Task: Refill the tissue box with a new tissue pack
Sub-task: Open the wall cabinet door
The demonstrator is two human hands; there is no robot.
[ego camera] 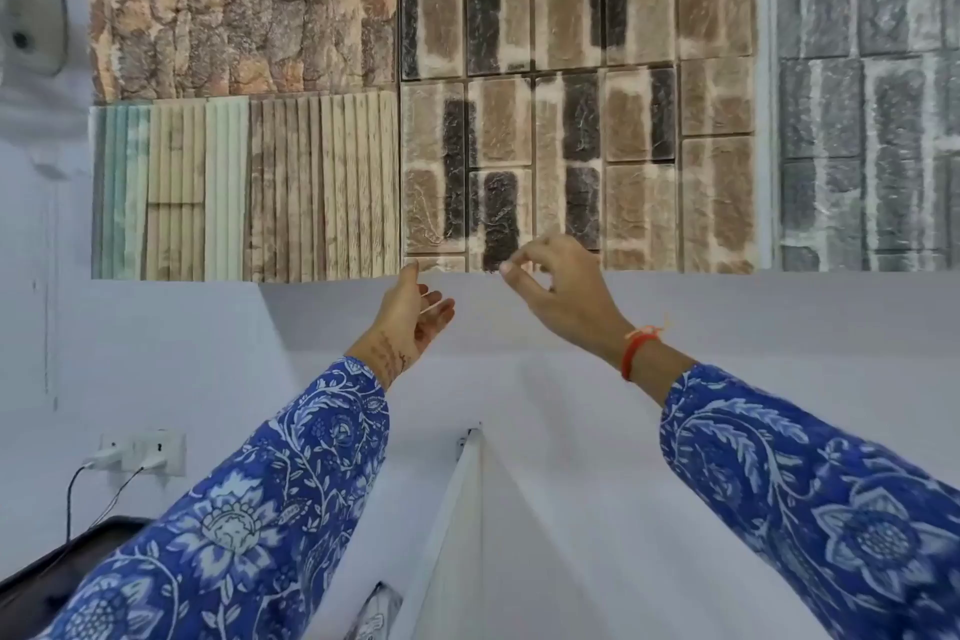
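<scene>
View: head camera tilted up at a wall, both arms raised in front of it.
Left hand (413, 314): palm open and turned up, fingers spread; grip apart, holding nothing.
Right hand (558, 288): thumb and forefinger pinched together, other fingers curled; grip together, nothing visibly held, though something tiny between the fingertips cannot be ruled out.
Sleeves (249, 509): blue floral cloth on both forearms; a red thread (636, 348) on the right wrist.
Wall panels (498, 94): stone, brick and ribbed sample tiles, upper half of the view, behind the hands.
Wall socket (143, 450): lower left, two plugs in, cables trailing down to a dark tray (57, 572).
White board (452, 535): thin upright edge between the arms, low centre.
Tissue box: not in view.
New tissue pack: not in view; a crinkled wrapper-like scrap at the bottom edge is too cropped to identify.
Task stage: judged not begun, since neither hand is on the task's things.
Risk: reaching down while the gaze is up could mean a blind grab, knocking the board or snagging the cables.
</scene>
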